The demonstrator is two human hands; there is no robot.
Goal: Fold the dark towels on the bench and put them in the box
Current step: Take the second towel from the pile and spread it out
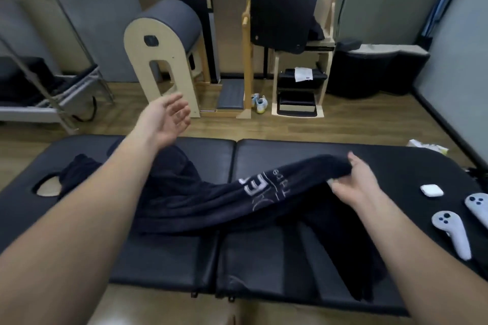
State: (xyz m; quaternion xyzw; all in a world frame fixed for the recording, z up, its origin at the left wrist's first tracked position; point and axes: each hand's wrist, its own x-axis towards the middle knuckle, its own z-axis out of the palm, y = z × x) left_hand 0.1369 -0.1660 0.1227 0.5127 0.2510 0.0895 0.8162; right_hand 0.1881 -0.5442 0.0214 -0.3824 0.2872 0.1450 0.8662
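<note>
A dark navy towel [200, 200] with white lettering lies stretched across the black padded bench [169, 258]. My right hand [353, 182] grips its right end and lifts that end off the bench. Raised above the far left part of the bench, my left hand [169, 116] has relaxed fingers, palm turned inward, and holds nothing. More dark towel cloth [79, 169] lies bunched at the bench's left, by the face hole [48, 186]. Another dark towel [351, 253] hangs over the front right edge. No box is recognisable.
On the bench's right end lie a white earbud case [431, 190] and two pale grey controllers [451, 232], [479, 207]. Across the wooden floor stand an arched barrel [163, 47], a wooden chair unit [301, 81] and a black bin [375, 71].
</note>
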